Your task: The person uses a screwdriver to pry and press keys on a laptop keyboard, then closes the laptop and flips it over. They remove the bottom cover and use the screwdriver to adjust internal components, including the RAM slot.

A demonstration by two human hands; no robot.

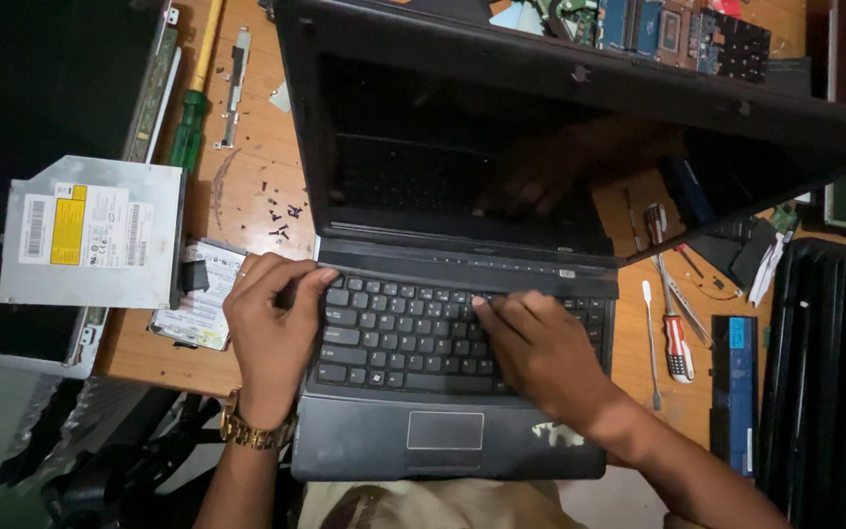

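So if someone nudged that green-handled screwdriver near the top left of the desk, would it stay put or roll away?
The green-handled screwdriver looks rounded along its handle, so it would probably roll sideways rather than slide. It lies flat on the wooden desk close to the edge, so a push leftward might send it off. It seems rigid, unlikely to bend.

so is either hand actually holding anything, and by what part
Nothing is clearly held. The left hand presses at the keyboard's top-left corner; the right hand rests fingertips on its upper keys.

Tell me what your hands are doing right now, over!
Left hand gripping keyboard's top-left corner. Right hand flat on the keys, fingertips at top row. Laptop open, screen dark. Loose screws beside it, nothing blocking.
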